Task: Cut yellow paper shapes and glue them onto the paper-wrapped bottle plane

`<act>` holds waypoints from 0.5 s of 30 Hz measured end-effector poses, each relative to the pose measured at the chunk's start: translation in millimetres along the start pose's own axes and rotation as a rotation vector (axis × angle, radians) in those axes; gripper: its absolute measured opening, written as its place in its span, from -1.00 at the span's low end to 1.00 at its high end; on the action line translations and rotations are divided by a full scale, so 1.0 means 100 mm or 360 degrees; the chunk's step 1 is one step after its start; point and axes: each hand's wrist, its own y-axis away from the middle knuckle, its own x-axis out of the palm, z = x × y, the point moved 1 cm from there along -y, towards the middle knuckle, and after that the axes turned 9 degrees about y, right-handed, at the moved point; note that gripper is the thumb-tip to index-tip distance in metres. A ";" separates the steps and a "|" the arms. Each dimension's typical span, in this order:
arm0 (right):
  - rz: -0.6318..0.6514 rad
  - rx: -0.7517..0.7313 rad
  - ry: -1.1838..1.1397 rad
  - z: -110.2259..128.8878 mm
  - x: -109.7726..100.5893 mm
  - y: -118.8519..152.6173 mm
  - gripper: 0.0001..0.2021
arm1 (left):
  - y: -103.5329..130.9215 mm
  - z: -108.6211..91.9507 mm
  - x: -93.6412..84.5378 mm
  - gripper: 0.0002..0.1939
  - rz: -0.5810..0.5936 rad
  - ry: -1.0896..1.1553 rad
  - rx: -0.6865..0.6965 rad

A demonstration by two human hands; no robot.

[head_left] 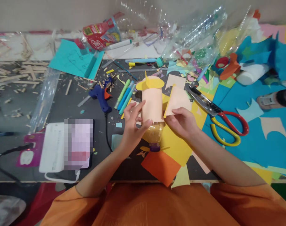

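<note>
A plastic bottle (154,133) with a purple cap lies toward me, wrapped in peach paper (151,105). Yellow paper pieces (150,83) sit at its far end. My left hand (134,121) curves round the wrapped bottle, fingertips on the left side and thumb at the paper's near edge. In my right hand (182,121) a peach paper piece (178,102) with a yellow strip along its left edge is pinched, just right of the bottle. Under the hands lie a yellow sheet (178,141) and an orange paper square (160,166).
Large scissors (218,114) with red and yellow handles lie on the right. A blue glue gun (100,95) with a cord and several markers (125,95) are on the left. A phone (83,141) rests near the front edge. Clear plastic bottles (197,28) and paper scraps crowd the back.
</note>
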 end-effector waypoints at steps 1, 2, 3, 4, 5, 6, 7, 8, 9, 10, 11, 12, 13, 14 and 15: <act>-0.0012 0.0005 0.0012 0.01 -0.03 0.02 -0.76 | 0.02 0.00 0.02 -0.41 0.0013 -0.0030 -0.0004; -0.0031 0.0007 0.0033 0.01 -0.06 0.03 -0.77 | 0.03 -0.01 0.03 -0.41 0.0038 -0.0065 0.0000; -0.0050 0.0007 0.0057 0.02 -0.09 0.05 -0.77 | 0.04 -0.01 0.04 -0.42 0.0064 -0.0104 0.0018; -0.0075 0.0002 0.0085 0.02 -0.13 0.07 -0.77 | 0.04 -0.01 0.05 -0.43 0.0087 -0.0144 0.0051; -0.0102 -0.0004 0.0111 0.02 -0.16 0.08 -0.76 | 0.04 -0.01 0.05 -0.44 0.0107 -0.0182 0.0093; -0.0129 -0.0013 0.0130 0.01 -0.18 0.09 -0.76 | 0.04 -0.01 0.04 -0.46 0.0126 -0.0215 0.0138; -0.0161 -0.0021 0.0136 0.00 -0.20 0.10 -0.77 | 0.03 -0.01 0.03 -0.47 0.0145 -0.0241 0.0177; -0.0196 -0.0024 0.0131 -0.01 -0.20 0.10 -0.82 | 0.03 0.00 0.03 -0.48 0.0161 -0.0259 0.0204; -0.0233 -0.0022 0.0123 -0.02 -0.20 0.10 -0.87 | 0.02 0.00 0.02 -0.48 0.0174 -0.0269 0.0217; -0.0265 -0.0015 0.0109 -0.03 -0.19 0.10 -0.91 | 0.02 0.00 0.01 -0.47 0.0189 -0.0270 0.0217; -0.0286 -0.0005 0.0089 -0.04 -0.17 0.09 -0.92 | 0.02 0.00 0.00 -0.46 0.0200 -0.0262 0.0211; -0.0300 0.0005 0.0072 -0.05 -0.15 0.09 -0.90 | 0.02 0.00 -0.01 -0.43 0.0208 -0.0245 0.0203; -0.0305 0.0011 0.0057 -0.06 -0.13 0.08 -0.88 | 0.02 0.00 -0.01 -0.40 0.0211 -0.0225 0.0196; -0.0300 0.0013 0.0048 -0.07 -0.12 0.08 -0.88 | 0.02 0.00 -0.02 -0.39 0.0204 -0.0210 0.0191; -0.0289 0.0012 0.0042 -0.07 -0.11 0.07 -0.89 | 0.01 0.00 -0.02 -0.39 0.0183 -0.0204 0.0190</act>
